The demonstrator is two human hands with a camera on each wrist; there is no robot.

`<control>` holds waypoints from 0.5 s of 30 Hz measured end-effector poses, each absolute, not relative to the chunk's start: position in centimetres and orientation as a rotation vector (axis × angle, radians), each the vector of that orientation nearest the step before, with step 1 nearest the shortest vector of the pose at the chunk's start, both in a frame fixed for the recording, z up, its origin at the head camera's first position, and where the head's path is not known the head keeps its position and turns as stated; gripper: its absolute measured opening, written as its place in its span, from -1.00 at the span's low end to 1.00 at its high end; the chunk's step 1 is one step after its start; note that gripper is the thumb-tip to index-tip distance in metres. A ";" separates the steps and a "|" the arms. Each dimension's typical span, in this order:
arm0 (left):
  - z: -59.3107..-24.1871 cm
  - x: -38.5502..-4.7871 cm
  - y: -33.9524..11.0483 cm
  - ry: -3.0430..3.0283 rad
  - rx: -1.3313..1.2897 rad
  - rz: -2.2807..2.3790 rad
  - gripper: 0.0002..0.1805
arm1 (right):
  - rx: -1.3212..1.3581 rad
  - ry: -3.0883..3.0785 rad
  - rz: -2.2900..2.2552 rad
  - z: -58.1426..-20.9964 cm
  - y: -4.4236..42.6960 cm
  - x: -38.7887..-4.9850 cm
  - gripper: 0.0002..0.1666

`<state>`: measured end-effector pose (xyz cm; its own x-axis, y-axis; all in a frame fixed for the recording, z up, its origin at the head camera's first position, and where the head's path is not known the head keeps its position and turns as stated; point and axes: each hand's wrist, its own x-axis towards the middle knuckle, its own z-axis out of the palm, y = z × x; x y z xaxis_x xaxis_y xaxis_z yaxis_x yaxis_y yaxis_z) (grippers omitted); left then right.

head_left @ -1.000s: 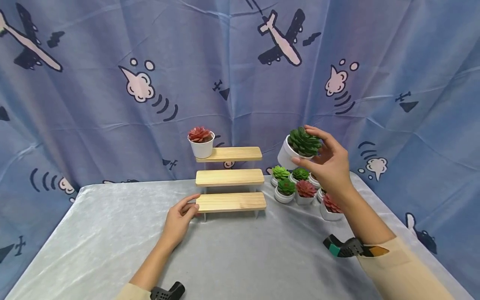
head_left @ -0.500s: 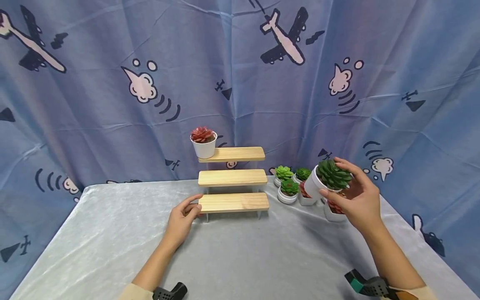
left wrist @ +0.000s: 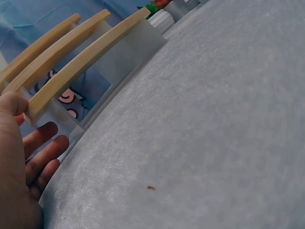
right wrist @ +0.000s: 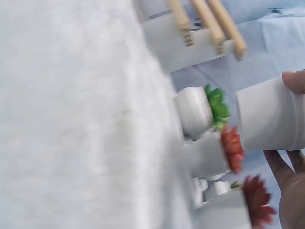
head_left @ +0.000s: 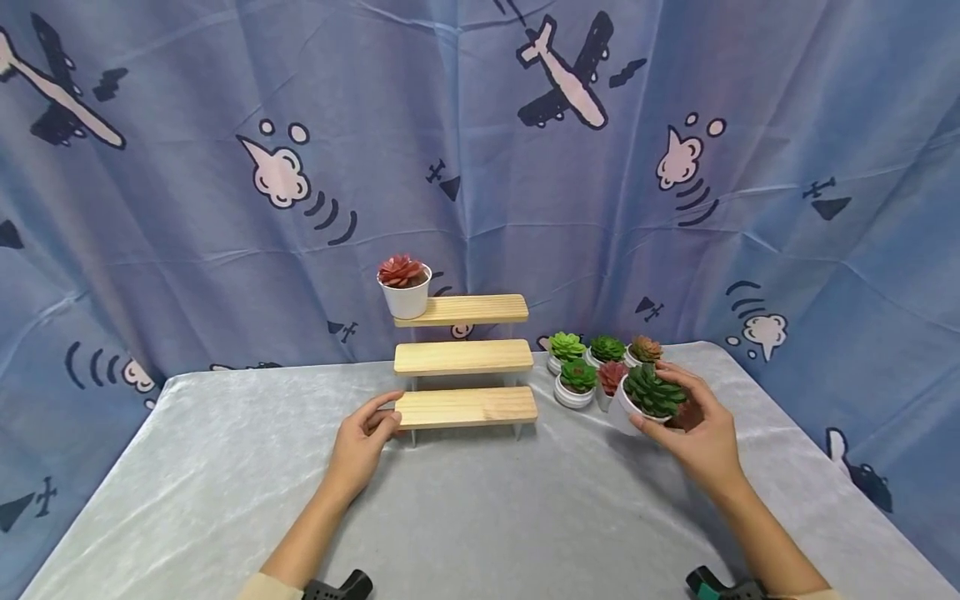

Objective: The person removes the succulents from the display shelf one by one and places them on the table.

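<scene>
My right hand (head_left: 705, 433) grips a white pot with a dark green succulent (head_left: 654, 392), thumb on the near side and fingers on the far side. In the right wrist view the white pot (right wrist: 269, 114) hangs apart from the cloth, close to other potted succulents. My left hand (head_left: 358, 446) pinches the left end of the lowest board of a three-tier wooden display stand (head_left: 465, 407). The left wrist view shows the thumb on that board's end (left wrist: 38, 105) and the other fingers loosely bent below. A red succulent in a white pot (head_left: 405, 287) stands at the left end of the top board.
Right of the stand are small potted succulents: a light green one (head_left: 566, 346), two green ones (head_left: 606, 347), an orange-brown one (head_left: 645, 348) and a red one (head_left: 611, 377). Another red succulent (right wrist: 257, 200) shows in the right wrist view. A patterned blue curtain (head_left: 480, 167) hangs behind the table.
My right hand has carried the dark green succulent rightward and down, from above the group of plants to their near right side. My left hand has stayed at the stand.
</scene>
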<state>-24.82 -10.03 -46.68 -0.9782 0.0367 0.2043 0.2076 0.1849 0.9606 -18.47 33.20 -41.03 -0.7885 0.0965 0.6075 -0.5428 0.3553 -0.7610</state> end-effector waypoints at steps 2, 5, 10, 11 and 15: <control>-46.8 -24.8 -10.0 -2.312 -0.234 -1.908 -0.63 | 0.314 -2.134 1.352 -41.7 33.0 -18.4 -0.17; -46.8 -24.8 -9.9 -2.321 -0.237 -1.912 -0.62 | 0.225 -2.231 1.198 -42.2 32.9 -18.4 -0.20; -46.7 -24.8 -9.9 -2.319 -0.237 -1.904 -0.63 | 0.175 -2.321 1.033 -42.5 32.7 -18.5 -0.23; -46.7 -24.8 -10.0 -2.316 -0.237 -1.900 -0.63 | 0.171 -2.332 1.005 -42.6 32.7 -18.6 -0.24; -46.7 -24.7 -10.1 -2.318 -0.235 -1.896 -0.63 | 0.183 -2.376 0.888 -42.7 32.4 -18.8 -0.23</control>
